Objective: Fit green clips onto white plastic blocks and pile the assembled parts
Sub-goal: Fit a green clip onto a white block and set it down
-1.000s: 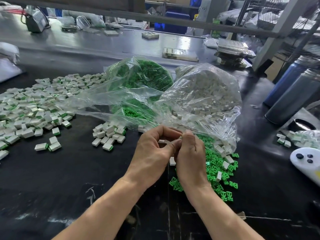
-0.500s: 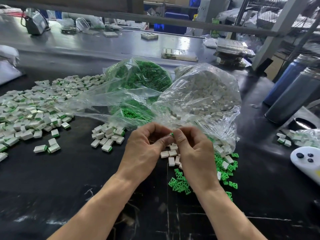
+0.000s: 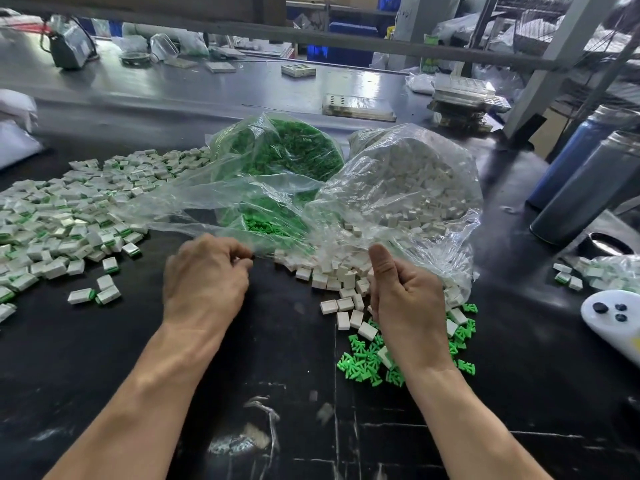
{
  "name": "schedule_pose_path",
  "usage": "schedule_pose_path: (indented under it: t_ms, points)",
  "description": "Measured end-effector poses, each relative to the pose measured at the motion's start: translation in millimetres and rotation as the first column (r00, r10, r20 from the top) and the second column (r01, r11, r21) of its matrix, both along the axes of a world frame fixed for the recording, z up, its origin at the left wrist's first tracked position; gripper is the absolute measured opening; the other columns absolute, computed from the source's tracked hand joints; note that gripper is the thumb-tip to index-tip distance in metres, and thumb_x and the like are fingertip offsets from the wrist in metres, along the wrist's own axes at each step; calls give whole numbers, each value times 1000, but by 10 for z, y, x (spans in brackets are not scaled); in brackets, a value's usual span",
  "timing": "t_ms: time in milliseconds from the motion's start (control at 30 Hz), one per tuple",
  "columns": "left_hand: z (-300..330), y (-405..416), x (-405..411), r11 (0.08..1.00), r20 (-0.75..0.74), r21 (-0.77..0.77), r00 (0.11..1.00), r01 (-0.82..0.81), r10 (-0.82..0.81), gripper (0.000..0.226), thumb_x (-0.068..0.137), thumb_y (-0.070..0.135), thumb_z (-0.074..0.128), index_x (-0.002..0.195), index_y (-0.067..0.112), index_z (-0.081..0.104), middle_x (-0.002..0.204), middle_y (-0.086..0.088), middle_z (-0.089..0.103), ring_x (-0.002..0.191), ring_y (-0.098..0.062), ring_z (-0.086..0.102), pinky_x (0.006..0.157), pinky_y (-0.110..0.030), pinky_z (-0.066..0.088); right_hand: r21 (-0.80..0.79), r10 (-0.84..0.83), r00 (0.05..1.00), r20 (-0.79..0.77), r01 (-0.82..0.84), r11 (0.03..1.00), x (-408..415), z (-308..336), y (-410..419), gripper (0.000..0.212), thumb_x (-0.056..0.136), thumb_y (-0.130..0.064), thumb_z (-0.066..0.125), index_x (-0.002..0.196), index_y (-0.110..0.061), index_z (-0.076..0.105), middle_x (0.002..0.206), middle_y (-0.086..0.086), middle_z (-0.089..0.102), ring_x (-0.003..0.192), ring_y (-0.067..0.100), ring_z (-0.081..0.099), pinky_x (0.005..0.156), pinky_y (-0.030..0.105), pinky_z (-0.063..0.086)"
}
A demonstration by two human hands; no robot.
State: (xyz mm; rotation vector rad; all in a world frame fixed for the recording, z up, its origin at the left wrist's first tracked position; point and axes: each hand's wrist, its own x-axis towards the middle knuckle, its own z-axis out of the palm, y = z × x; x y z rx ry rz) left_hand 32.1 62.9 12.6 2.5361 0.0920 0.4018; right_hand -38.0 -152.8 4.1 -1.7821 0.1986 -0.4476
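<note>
Black scuffed table [image 3: 104, 393] fills the frame. Assembled parts [image 3: 62, 220] heaped at left, two clear bags at centre: green clips [image 3: 287, 150], white blocks [image 3: 412, 181]. Loose blocks [image 3: 343, 289] and clips [image 3: 360, 365] spill lower right; two bottles [image 3: 588, 181] at right edge.

White controller [image 3: 613, 320] with dark buttons, well right of the right fingers [image 3: 398, 292], at the frame edge. Two metal flasks up-right of them: grey flask [image 3: 588, 192], blue flask [image 3: 568, 161] just behind it. Dark round cap [image 3: 606, 244] at the grey flask's base. Beyond the fingers: flat tray [image 3: 358, 107], stack of trays [image 3: 464, 98], small tray [image 3: 298, 70]. Far up-left of the left fingers [image 3: 239, 252]: grey device [image 3: 71, 50] with cable. White bag [image 3: 14, 133] at the left edge. Black table [image 3: 277, 358].
</note>
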Motion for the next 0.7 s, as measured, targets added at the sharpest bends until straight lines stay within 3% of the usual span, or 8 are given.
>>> schedule_pose_path:
  t_ms: [133, 200, 300, 400, 533, 700]
  points:
    - [-16, 99, 61, 996, 14, 70, 998, -57, 56, 15, 91, 27, 79, 105, 31, 81, 107, -2, 78, 104, -30, 69, 97, -49, 55, 3, -16, 1000, -14, 16, 1000, 4, -24, -29, 77, 103, -57, 51, 66, 10, 41, 53, 15, 40, 49, 22, 33, 77, 38, 51]
    - [-29, 135, 85, 993, 12, 84, 997, -78, 77, 17, 92, 25, 78, 108, 31, 80, 110, -4, 77, 106, -32, 68, 97, -51, 54, -34, -31, 999, -17, 30, 999, 7, -36, -42, 75, 104, -53, 51, 66, 11, 45, 52, 20, 42, 48, 21, 36, 67, 38, 51]
    - [-39, 151, 103, 992, 26, 89, 996, -93, 91, 17, 91, 23, 78, 108, 28, 80, 110, -8, 74, 108, -34, 65, 98, -54, 51, -57, -50, 999, -15, 49, 997, 7, -48, -60, 72, 104, -51, 52, 65, 9, 48, 49, 10, 44, 45, 19, 38, 55, 21, 48]
    - [-39, 124, 100, 989, 37, 107, 995, -98, 95, 18, 91, 24, 79, 109, 25, 79, 108, -11, 68, 108, -36, 61, 99, -55, 48, -69, -68, 998, -17, 66, 995, 14, -52, -92, 68, 105, -46, 54, 64, 9, 51, 49, 5, 46, 44, 16, 38, 50, 26, 44]
    - [-18, 45, 64, 994, 61, 101, 997, -53, 47, 13, 91, 28, 79, 104, 27, 80, 102, -7, 70, 103, -33, 63, 95, -53, 49, -81, -89, 996, -30, 86, 993, 27, -47, -138, 65, 106, -44, 55, 67, 9, 55, 49, 4, 46, 44, 16, 37, 44, 15, 37]
    - [5, -164, -64, 993, 6, -66, 996, 94, -93, 4, 89, 32, 80, 92, 29, 80, 94, 8, 77, 94, -21, 70, 95, -41, 53, -132, -100, 993, -59, 91, 987, 50, -50, -189, 59, 106, -43, 55, 66, 1, 59, 48, -1, 47, 44, 13, 39, 46, 23, 37]
